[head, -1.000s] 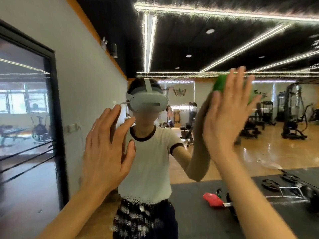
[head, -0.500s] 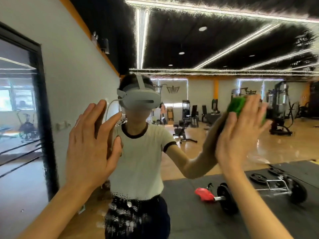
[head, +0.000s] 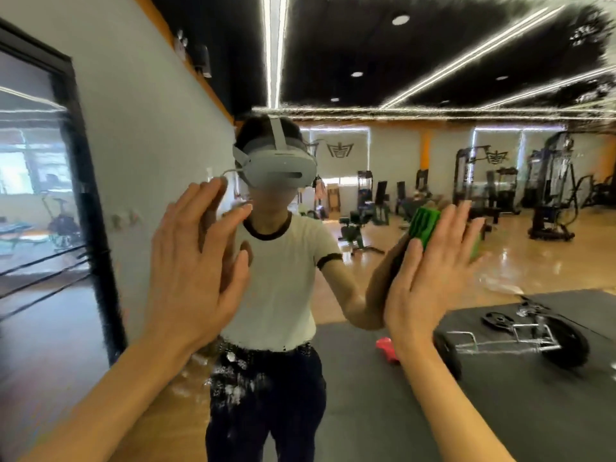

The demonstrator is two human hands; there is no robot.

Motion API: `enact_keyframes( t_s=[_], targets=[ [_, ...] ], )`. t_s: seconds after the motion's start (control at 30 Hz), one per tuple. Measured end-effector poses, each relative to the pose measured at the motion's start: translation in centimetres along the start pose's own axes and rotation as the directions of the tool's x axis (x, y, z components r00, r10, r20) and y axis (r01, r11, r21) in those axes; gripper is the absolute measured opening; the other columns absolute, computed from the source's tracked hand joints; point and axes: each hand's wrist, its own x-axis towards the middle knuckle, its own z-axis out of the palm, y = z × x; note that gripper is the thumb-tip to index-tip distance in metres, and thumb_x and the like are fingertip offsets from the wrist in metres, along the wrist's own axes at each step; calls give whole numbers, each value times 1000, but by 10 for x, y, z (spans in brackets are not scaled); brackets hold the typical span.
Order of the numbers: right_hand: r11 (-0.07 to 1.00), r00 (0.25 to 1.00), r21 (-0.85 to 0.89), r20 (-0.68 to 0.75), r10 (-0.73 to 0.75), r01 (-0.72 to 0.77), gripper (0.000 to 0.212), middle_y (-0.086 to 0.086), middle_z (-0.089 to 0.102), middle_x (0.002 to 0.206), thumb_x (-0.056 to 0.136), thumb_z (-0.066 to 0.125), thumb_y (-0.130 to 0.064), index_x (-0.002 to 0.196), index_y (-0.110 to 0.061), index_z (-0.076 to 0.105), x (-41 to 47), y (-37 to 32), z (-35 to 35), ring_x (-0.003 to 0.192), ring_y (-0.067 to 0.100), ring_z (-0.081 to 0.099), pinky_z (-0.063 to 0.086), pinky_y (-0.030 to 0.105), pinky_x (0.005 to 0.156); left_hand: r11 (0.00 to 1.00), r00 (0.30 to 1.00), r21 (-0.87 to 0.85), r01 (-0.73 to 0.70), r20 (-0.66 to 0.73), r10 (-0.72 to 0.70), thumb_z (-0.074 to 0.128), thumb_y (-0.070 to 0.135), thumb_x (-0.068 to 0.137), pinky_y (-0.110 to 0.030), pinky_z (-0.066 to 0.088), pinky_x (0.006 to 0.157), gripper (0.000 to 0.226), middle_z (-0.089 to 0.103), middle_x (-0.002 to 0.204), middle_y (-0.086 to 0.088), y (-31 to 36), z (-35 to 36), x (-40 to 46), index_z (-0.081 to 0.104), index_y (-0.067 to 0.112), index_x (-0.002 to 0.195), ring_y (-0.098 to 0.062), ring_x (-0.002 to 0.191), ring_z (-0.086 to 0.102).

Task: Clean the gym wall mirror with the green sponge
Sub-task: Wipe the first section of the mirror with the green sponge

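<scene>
The gym wall mirror (head: 383,78) fills most of the view and reflects me with a headset on. A green ribbed sponge (head: 425,225) lies flat against the glass at the right of centre. My right hand (head: 430,275) presses it to the mirror with straight, spread fingers; the sponge shows above and beside the fingers. My left hand (head: 196,261) is raised at the left with its palm towards the glass and its fingers straight, holding nothing. Foamy white smears (head: 233,378) cover the glass low down in the middle.
The mirror's black frame (head: 90,201) runs down the left side, with a second glass panel beyond it. Reflected in the mirror are a black floor mat, a barbell with plates (head: 520,335), a red object (head: 386,348) and gym machines (head: 550,188).
My right hand has slid the sponge downward on the glass, from near the ceiling-light reflection to chest height. My left hand has stayed raised and open, and the view has shifted slightly.
</scene>
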Motion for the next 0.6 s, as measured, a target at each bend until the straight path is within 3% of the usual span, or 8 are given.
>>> enact_keyframes(
  t_s=[0.07,0.13,0.2,0.27,0.37,0.5,0.53,0.6],
  targets=[
    [974,972,-20,64,-225,227,61,6,8,166,101,39,-20,157,-9,17,-32,-36,8,154,25,0,-1,56,124,1000,999,-15,-16,44,17,47,26,97,-45,16,122,48,31,158,-18,16,13,-3,45,16,143,-34,149,24],
    [847,830,36,184,-527,530,64,3,5,166,101,47,-18,157,-14,16,-60,-52,11,155,24,-1,-5,48,125,1000,997,-22,-17,76,19,47,27,98,-46,16,124,50,32,159,-18,25,25,-5,43,17,146,-32,151,23],
    [757,734,54,209,-646,651,58,2,13,166,106,43,-24,157,-16,17,-56,-38,7,156,22,4,-4,45,125,1000,997,-15,-14,81,15,47,26,98,-43,13,126,51,31,160,-18,27,32,-8,41,18,147,-30,152,22],
    [787,774,-6,186,-605,617,56,0,9,167,108,35,-27,158,-17,14,-38,-7,0,156,20,1,-6,44,126,1000,997,18,-22,73,21,48,25,97,-42,13,126,52,31,160,-19,25,36,-8,40,17,148,-30,153,21],
    [967,961,-34,126,-245,251,55,-1,5,168,109,22,-33,161,-24,6,-17,45,-14,156,19,-3,-1,53,125,998,997,56,-34,67,30,47,25,97,-40,12,126,51,33,159,-19,24,39,-8,41,17,147,-31,152,22],
    [991,991,-2,-1,135,-135,59,2,8,168,105,26,-27,160,-16,8,-15,28,-7,155,22,-1,-1,59,122,997,998,71,-41,51,38,46,25,96,-39,11,126,51,33,158,-19,25,39,-8,42,15,146,-33,150,24],
    [994,995,-27,-2,101,-101,63,1,7,167,103,28,-26,160,-19,3,-20,10,-4,155,22,-1,-4,54,123,997,998,70,-40,47,37,45,25,96,-39,11,126,51,33,158,-19,25,40,-8,42,15,145,-34,150,24],
    [983,980,-28,92,-179,182,66,0,5,167,102,32,-26,160,-19,2,-38,-19,3,155,21,-3,-9,46,125,997,998,70,-38,43,35,45,25,95,-40,12,125,51,32,158,-18,26,40,-7,42,15,145,-34,150,24]
  ],
)
